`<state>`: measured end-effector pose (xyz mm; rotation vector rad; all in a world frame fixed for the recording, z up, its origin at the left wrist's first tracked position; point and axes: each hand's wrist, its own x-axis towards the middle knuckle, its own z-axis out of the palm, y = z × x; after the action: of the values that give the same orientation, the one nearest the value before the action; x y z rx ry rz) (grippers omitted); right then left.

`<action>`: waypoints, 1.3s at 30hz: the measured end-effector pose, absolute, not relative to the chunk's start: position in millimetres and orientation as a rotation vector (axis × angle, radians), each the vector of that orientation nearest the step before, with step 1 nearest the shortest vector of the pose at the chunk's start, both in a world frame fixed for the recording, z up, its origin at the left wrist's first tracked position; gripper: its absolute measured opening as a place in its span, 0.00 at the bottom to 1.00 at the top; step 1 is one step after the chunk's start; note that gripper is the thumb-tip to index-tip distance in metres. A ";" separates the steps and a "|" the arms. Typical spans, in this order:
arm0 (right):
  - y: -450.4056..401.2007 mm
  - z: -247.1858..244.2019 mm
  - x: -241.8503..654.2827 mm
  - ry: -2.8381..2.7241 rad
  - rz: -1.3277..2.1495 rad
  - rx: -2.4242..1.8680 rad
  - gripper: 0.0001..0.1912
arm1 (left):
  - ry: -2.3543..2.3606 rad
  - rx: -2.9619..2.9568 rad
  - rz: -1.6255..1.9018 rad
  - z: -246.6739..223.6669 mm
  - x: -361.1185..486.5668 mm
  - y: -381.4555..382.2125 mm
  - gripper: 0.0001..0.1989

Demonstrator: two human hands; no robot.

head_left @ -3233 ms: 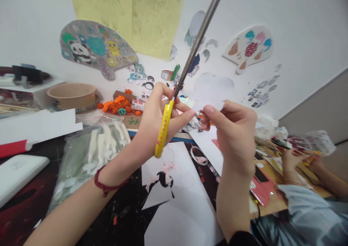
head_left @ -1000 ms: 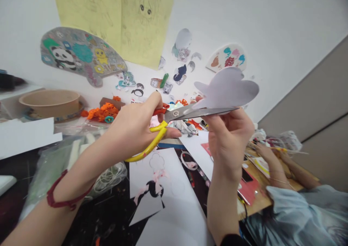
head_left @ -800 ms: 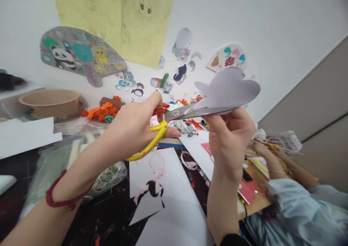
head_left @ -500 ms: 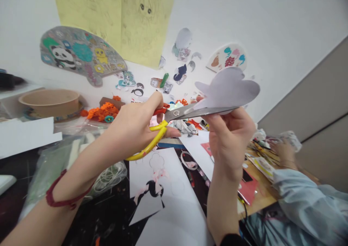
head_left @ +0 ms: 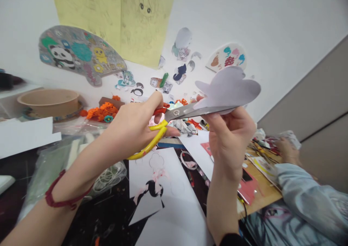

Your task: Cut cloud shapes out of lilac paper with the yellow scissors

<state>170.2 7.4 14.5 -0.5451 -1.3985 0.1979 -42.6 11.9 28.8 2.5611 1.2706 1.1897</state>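
My left hand is closed round the handles of a pair of scissors, one grip yellow and the other red. The scissor blades point right and lie along the lower edge of a white paper cutout with rounded lobes. Pinched between the thumb and fingers of my right hand is that cutout, held up in front of the wall near the blade tips. Part of the fingers behind the paper is hidden. Below my hands lies a white sheet with a cut-out hole and a pencilled outline.
Orange flowers and a round tan container stand by the wall at left. A clear plastic bag lies on the dark table. At right, a co-worker's sleeve and hand are near a cluttered wooden table.
The scissors and the cutout are held in nearly the same place. At the right, the co-worker's arm has shifted slightly.
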 end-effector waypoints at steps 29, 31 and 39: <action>6.8 14.3 171.3 -1.400 0.223 -0.501 0.05 | 1.254 2.544 1.188 27.1 -42.7 12.0 0.21; 7.0 14.3 171.2 -1.399 0.221 -0.500 0.05 | 1.262 2.538 1.172 27.6 -41.8 12.5 0.21; 8.8 12.9 173.6 -1.416 0.186 -0.530 0.06 | 1.287 2.504 1.131 27.5 -41.8 13.2 0.19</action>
<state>173.6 8.8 12.9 -0.5301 -1.4155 0.1857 -41.8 13.2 27.5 2.5044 1.2873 1.1314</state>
